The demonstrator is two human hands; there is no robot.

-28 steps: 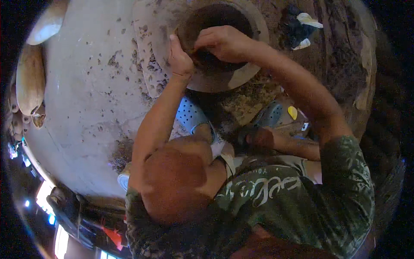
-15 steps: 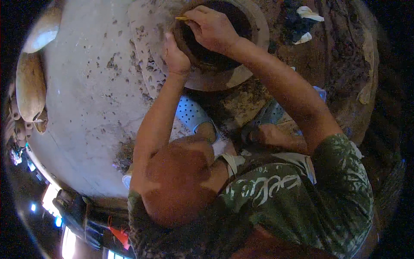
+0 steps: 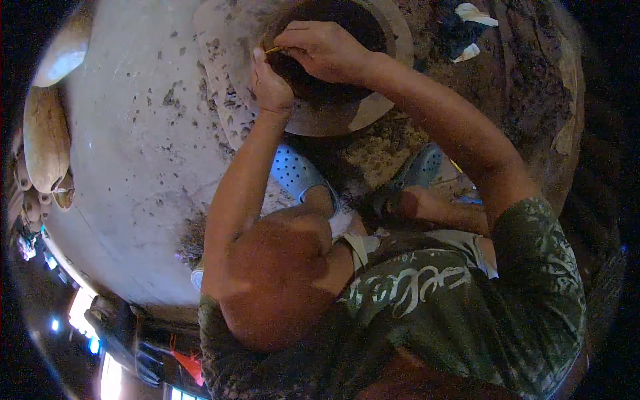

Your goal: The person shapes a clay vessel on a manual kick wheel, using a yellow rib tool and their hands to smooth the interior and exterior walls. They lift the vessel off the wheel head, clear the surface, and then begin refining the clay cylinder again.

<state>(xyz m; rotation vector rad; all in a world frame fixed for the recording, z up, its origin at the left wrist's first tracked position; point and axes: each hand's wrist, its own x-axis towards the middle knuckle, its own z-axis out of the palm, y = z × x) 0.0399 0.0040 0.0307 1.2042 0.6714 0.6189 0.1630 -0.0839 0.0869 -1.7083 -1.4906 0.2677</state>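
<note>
My right hand [image 3: 320, 53] pinches a thin yellow tool [image 3: 271, 50] at the left inner edge of a dark round vessel [image 3: 350, 37], on a wide round grey disc [image 3: 367, 113]. My left hand [image 3: 270, 87] is upright along the vessel's left side, fingers extended and fingertips close beside the yellow tool; whether they touch it I cannot tell. My right hand and forearm hide part of the vessel's interior.
Below the disc are my feet in blue perforated clogs [image 3: 293, 170] on soiled floor [image 3: 133, 167]. Elongated tan objects [image 3: 47, 140] line the left edge. White scraps [image 3: 477, 15] lie on dark material at upper right. A red object [image 3: 189, 365] is at lower left.
My right hand moved up to the vessel's far-left rim with the yellow tool showing, then slightly down toward my left fingertips. My left hand has shifted slightly up and left.
</note>
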